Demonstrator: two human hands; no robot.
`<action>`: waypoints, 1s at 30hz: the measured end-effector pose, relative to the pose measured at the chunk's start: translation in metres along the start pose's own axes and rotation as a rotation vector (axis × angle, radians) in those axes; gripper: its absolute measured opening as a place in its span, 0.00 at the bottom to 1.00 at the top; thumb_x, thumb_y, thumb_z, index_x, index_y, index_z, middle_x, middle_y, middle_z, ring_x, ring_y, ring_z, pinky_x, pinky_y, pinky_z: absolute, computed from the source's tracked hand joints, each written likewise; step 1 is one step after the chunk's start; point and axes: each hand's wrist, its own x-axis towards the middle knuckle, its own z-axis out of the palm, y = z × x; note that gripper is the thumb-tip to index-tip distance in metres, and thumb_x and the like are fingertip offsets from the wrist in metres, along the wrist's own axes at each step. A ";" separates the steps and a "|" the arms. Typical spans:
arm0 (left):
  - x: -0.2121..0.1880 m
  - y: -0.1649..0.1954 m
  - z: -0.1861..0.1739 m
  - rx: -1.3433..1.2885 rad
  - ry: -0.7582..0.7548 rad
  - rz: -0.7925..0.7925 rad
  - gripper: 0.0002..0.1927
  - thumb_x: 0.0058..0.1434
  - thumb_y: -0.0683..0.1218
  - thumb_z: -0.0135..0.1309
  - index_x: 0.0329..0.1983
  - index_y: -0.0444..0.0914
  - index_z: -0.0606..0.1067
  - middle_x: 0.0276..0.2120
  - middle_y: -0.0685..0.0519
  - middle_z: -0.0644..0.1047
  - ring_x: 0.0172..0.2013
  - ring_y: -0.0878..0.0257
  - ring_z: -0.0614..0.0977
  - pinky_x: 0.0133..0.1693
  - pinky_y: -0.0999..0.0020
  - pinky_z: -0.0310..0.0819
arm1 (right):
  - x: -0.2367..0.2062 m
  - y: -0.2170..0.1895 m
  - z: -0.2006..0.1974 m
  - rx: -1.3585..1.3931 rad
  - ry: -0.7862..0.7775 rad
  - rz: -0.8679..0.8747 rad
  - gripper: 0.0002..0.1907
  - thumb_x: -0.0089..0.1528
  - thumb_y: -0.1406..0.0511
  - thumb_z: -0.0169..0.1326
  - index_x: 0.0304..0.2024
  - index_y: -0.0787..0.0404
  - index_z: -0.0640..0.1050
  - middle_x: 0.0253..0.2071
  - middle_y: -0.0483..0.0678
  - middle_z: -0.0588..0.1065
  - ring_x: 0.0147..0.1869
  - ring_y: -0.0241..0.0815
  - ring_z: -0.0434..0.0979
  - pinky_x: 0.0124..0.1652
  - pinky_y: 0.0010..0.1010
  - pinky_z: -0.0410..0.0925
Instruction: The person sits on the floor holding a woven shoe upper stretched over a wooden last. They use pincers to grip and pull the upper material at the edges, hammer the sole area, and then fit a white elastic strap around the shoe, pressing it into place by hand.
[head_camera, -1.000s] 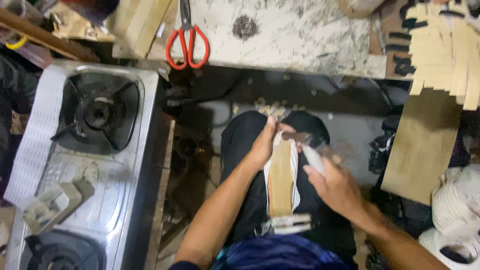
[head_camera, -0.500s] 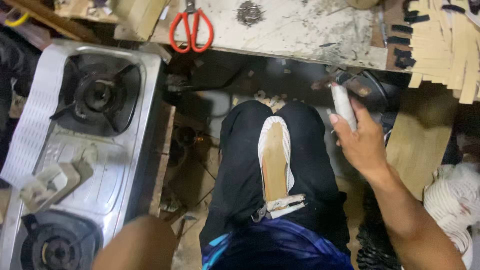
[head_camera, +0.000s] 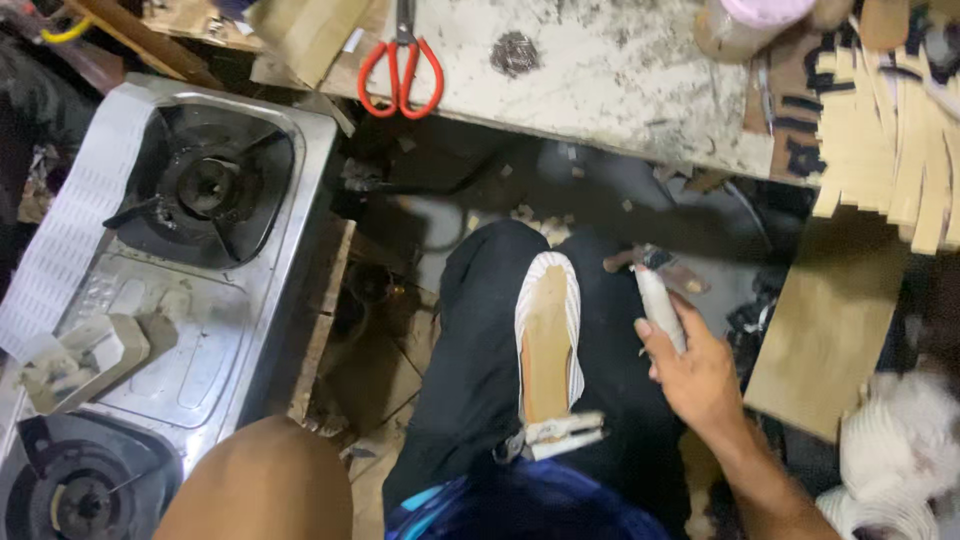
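A white striped shoe upper (head_camera: 548, 345) with a tan insole lies sole-up on my lap, over black trousers. A clip holds its near end. My right hand (head_camera: 690, 370) hovers just right of the shoe and grips a white-handled brush (head_camera: 662, 300), bristles pointing away. Only my left forearm (head_camera: 260, 485) shows at the bottom edge; the left hand itself is out of view.
A two-burner steel gas stove (head_camera: 170, 280) stands to the left. Red-handled scissors (head_camera: 402, 65) lie on the stained worktable (head_camera: 600, 90) ahead. Tan strips (head_camera: 890, 130) and a tan board (head_camera: 830, 320) sit at right, white material (head_camera: 900, 450) at lower right.
My left hand let go of the shoe and drew back toward me. My right hand swung out to the right with the brush, then came partway back beside the shoe.
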 end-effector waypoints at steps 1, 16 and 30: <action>-0.003 0.003 -0.004 0.004 -0.003 0.002 0.26 0.71 0.56 0.47 0.67 0.37 0.68 0.67 0.42 0.69 0.67 0.46 0.68 0.67 0.52 0.57 | -0.002 0.002 0.000 -0.015 0.005 0.043 0.28 0.63 0.58 0.56 0.65 0.58 0.73 0.28 0.47 0.77 0.24 0.33 0.73 0.27 0.28 0.69; -0.013 0.018 -0.021 0.011 0.002 0.031 0.26 0.73 0.55 0.45 0.67 0.36 0.69 0.68 0.40 0.69 0.70 0.44 0.65 0.70 0.51 0.55 | -0.010 0.016 0.006 0.042 -0.054 0.035 0.30 0.63 0.57 0.57 0.66 0.61 0.71 0.31 0.47 0.77 0.25 0.32 0.73 0.27 0.26 0.69; -0.021 0.042 -0.015 0.167 0.135 0.448 0.26 0.75 0.55 0.44 0.68 0.34 0.69 0.69 0.38 0.68 0.73 0.42 0.62 0.73 0.49 0.52 | -0.023 0.003 0.004 0.165 -0.026 0.005 0.28 0.65 0.62 0.56 0.67 0.63 0.72 0.35 0.44 0.76 0.27 0.29 0.72 0.26 0.23 0.66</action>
